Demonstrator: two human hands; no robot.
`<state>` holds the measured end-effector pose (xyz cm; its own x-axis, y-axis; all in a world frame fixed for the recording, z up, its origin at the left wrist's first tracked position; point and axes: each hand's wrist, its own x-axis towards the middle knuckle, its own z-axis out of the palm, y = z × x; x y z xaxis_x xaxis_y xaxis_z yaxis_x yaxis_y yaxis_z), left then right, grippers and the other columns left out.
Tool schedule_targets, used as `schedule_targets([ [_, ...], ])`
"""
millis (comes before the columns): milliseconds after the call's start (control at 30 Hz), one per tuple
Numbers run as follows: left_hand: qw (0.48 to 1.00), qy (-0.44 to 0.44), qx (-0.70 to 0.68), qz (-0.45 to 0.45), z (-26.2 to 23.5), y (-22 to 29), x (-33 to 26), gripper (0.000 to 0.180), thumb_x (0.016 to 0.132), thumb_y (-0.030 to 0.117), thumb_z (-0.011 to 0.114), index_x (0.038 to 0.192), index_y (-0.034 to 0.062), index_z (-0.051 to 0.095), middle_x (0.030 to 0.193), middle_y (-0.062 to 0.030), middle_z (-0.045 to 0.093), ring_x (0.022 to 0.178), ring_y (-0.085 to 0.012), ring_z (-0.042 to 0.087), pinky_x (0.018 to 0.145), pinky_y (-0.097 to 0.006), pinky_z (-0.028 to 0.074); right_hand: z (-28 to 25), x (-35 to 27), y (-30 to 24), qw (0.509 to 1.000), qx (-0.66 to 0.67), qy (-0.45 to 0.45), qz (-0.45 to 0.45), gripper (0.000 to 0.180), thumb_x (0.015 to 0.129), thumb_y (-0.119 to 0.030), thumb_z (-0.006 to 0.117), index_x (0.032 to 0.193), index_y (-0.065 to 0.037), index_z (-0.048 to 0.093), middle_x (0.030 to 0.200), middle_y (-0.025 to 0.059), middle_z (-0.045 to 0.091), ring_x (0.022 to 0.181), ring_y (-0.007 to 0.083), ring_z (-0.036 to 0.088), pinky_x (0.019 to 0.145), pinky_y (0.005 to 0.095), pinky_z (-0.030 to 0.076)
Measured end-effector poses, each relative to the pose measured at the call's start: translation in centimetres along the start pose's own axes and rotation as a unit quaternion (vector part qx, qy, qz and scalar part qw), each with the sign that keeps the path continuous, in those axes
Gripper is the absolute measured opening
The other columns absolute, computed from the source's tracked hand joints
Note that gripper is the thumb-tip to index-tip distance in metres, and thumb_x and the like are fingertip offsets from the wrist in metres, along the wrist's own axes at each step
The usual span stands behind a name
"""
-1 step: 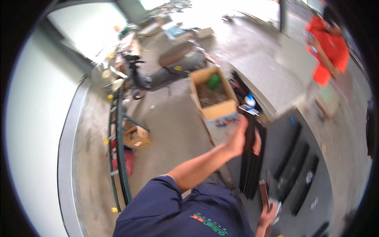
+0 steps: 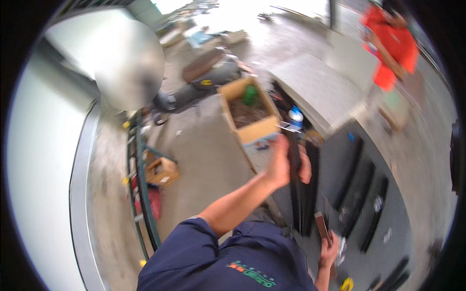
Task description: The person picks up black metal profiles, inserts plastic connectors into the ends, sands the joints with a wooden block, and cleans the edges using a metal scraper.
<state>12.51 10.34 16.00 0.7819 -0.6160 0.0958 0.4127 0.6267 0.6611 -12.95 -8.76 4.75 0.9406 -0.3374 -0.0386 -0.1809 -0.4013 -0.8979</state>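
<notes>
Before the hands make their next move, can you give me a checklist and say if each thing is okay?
1. Left hand has a grip on a long black strip: ok.
2. Right hand holds the brown bar: ok.
3. Other black strips lie apart on the gray table: ok.
4. Blue-and-white bottle well away from the held strip: not ok, it looks close to the far end.
5. Held strip undamaged: cannot tell, too blurred.
</notes>
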Motion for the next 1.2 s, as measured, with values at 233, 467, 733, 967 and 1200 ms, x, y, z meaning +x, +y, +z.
schedule_targets([
  [233, 0.986, -0.106, -0.127, -0.013, -1.7, 0.1, -0.5, 0.081, 0.079, 0.083, 0.025, 0.086, 0.0117, 0.063, 0.056, -0.0074, 0.054, 0.056, -0.0248, 0.055, 0.055, -0.039, 0.045, 1.5, 1.4, -7.6, 0.941, 0.223, -0.252, 0.032, 0.065, 0.079, -0.016, 0.072, 0.135, -0.004, 0.042, 0.11, 0.0098, 0.056, 0.1, 0.0158, 0.054, 0.092, 0.0316, 0.042],
  [467, 0.931, 0.108, 0.274, -0.215, -10.4, -6.4, -1.8, 0.046, 0.098, 0.046, 0.041, 0.12, 0.0069, 0.05, 0.1, -0.0096, 0.064, 0.087, -0.0211, 0.062, 0.073, -0.035, 0.051, 3.7, 1.5, -2.2, 0.99, 0.111, 0.007, 0.088, 0.06, 0.079, -0.012, 0.072, 0.132, -0.005, 0.045, 0.105, 0.0131, 0.058, 0.099, 0.0186, 0.052, 0.09, 0.0317, 0.042],
  [733, 0.841, 0.114, 0.357, -0.39, -13.6, -12.9, -10.3, 0.028, 0.095, 0.027, 0.056, 0.108, 0.0016, 0.059, 0.083, -0.0012, 0.062, 0.072, -0.0092, 0.056, 0.064, -0.025, 0.046, 0.9, 7.7, 6.6, 0.96, -0.091, 0.198, 0.174, 0.07, 0.075, -0.022, 0.069, 0.135, -0.001, 0.039, 0.127, 0.0244, 0.049, 0.119, 0.0393, 0.047, 0.101, 0.0417, 0.039],
  [967, 0.801, 0.182, 0.419, -0.388, -14.9, -11.1, -11.0, 0.029, 0.092, 0.024, 0.061, 0.104, -0.0016, 0.061, 0.083, -0.0013, 0.063, 0.073, -0.0081, 0.057, 0.064, -0.023, 0.047, -0.4, 14.6, 11.1, 0.927, -0.157, 0.228, 0.254, 0.077, 0.075, -0.026, 0.071, 0.14, -0.008, 0.033, 0.13, 0.0227, 0.046, 0.12, 0.0393, 0.047, 0.1, 0.0441, 0.04],
  [1200, 0.787, 0.202, 0.422, -0.402, -15.5, -9.8, -9.1, 0.03, 0.092, 0.024, 0.06, 0.108, -0.0009, 0.06, 0.084, -0.005, 0.066, 0.07, -0.0113, 0.061, 0.063, -0.025, 0.049, -0.6, 17.5, 11.9, 0.925, -0.235, 0.187, 0.233, 0.077, 0.074, -0.023, 0.073, 0.138, -0.007, 0.034, 0.124, 0.021, 0.049, 0.117, 0.0373, 0.047, 0.1, 0.0421, 0.04],
])
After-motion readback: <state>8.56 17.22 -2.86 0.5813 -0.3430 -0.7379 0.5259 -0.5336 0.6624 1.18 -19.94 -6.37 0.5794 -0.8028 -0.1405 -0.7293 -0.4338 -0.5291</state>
